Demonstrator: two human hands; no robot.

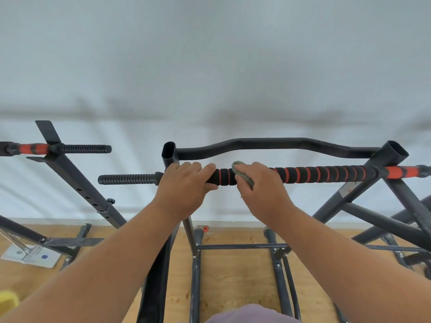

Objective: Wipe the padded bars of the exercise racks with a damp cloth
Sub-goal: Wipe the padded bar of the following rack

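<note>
Behind the fingers (193, 169) a pale wall (210, 66) fills the upper view. Far below them spreads a wooden floor (233, 276). A small orange cap (205, 228) sits on it under the fingers, at the wall's foot. Well off to their lower left lies a flat pale plate (30, 257) with a blue mark, and a blurred yellow thing (8, 299) at the edge.
</note>
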